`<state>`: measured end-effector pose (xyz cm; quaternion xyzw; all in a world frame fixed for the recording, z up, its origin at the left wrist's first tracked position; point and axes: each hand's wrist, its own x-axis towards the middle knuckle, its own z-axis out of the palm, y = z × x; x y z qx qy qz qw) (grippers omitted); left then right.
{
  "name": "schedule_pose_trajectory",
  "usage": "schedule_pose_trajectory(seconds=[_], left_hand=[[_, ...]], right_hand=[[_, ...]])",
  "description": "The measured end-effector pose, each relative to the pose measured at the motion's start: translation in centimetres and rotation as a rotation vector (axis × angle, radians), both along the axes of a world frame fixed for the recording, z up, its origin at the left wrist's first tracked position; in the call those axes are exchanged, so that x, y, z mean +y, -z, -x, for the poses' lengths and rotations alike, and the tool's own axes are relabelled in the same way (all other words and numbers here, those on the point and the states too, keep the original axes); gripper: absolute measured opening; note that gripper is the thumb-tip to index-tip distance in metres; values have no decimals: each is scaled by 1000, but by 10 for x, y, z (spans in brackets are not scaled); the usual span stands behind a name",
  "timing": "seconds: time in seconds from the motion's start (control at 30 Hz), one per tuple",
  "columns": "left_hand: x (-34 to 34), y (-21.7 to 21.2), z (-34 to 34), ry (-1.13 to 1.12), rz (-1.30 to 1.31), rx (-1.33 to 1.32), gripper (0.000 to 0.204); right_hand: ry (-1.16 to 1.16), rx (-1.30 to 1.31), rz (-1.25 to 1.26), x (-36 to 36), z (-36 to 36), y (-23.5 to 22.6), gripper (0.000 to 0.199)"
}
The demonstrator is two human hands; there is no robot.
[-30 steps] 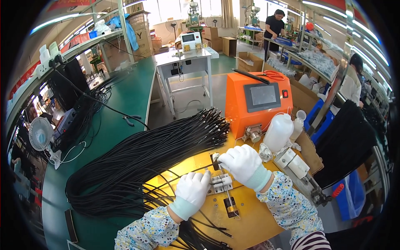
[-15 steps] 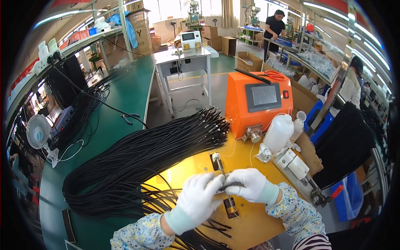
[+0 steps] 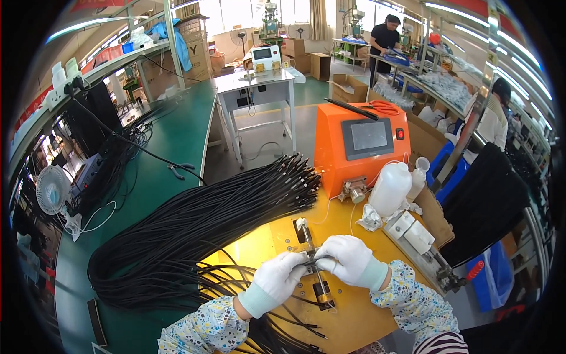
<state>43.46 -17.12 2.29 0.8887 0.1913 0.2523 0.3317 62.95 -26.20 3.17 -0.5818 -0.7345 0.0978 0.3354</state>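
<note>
Both white-gloved hands meet over a slim metal fixture (image 3: pixel 308 237) set in a yellow plate (image 3: pixel 359 310). My left hand (image 3: pixel 275 283) is pinched on a short dark stretch of black cable (image 3: pixel 311 262) lying across the fixture. From the other side, my right hand (image 3: pixel 349 259) pinches the same cable, its fingertips close to the left ones. Gloves cover most of what is held, so the cable's end cannot be made out. A thick looped bundle of black cables (image 3: pixel 194 221) with metal-tipped ends lies to the left, loose ends running beneath my left forearm.
An orange machine (image 3: pixel 328 138) with a screen stands behind the plate, pliers (image 3: pixel 383 107) on top. White bottles (image 3: pixel 391 189) and a metal clamp device (image 3: pixel 413 233) are at the right. Dark-handled pliers (image 3: pixel 180 170) rest on the green table (image 3: pixel 171 135). Two people work farther back.
My left hand has lowered and turned, its fingers now more tightly closed on the cable. My right hand has shifted only slightly. The whole view has moved a little.
</note>
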Motion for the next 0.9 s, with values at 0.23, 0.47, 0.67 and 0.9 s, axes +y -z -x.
schedule_pose_trajectory(seconds=[0.23, 0.47, 0.67, 0.9], left_hand=[[-3, 1, -1, 62, 4, -21, 17], [-2, -1, -3, 27, 25, 4, 16], [-1, 0, -2, 3, 74, -7, 16], [-3, 5, -5, 8, -14, -112, 16]], right_hand=[[-25, -146, -50, -4, 10, -4, 13], [-23, 99, 43, -3, 1, 0, 14], [6, 319, 216, -2, 2, -6, 16], [-32, 52, -9, -2, 7, 2, 10]])
